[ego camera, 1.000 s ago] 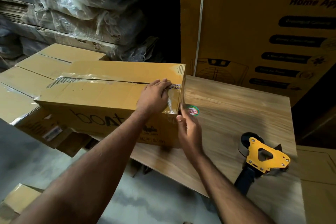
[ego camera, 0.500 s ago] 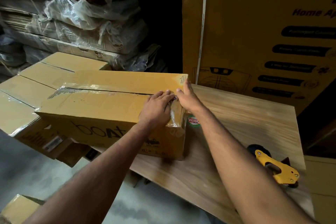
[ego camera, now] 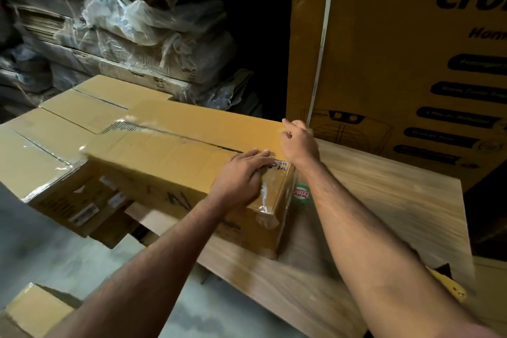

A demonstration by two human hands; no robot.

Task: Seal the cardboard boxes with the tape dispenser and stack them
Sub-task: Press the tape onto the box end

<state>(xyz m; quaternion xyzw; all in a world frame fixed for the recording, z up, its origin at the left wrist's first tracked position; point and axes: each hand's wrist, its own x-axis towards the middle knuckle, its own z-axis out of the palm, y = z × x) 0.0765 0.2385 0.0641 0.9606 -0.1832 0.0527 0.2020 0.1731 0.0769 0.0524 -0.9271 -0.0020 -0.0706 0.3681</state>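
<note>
Moved since half a second ago: right hand [ego camera: 297,143], off the seam and over to the far right corner of the box [ego camera: 170,156]; gone almost out of view, the dispenser [ego camera: 450,287]. Left hand [ego camera: 241,175] unchanged, flat with straight fingers pressing the tape [ego camera: 264,195] down over the near right end of the top. Right hand resting at the far top edge with fingers loosely bent; cannot tell whether gripping the edge or only touching it. Lying under both hands, long and on its side across the table [ego camera: 384,214], with its left end overhanging onto more boxes [ego camera: 41,151] left of the left hand. Just below the right wrist, a round sticker [ego camera: 301,195] on the wood. Behind the right hand, upright and close, a large printed carton [ego camera: 397,49] with lettering cut off at the frame edge. Beyond the left hand, plastic-wrapped bundles [ego camera: 123,22], dark and hard to read. Near the left elbow, one small box [ego camera: 35,310], partly cut off. Only a yellow sliver showing behind the right forearm; rest hidden. Print on the box side blurred.
</note>
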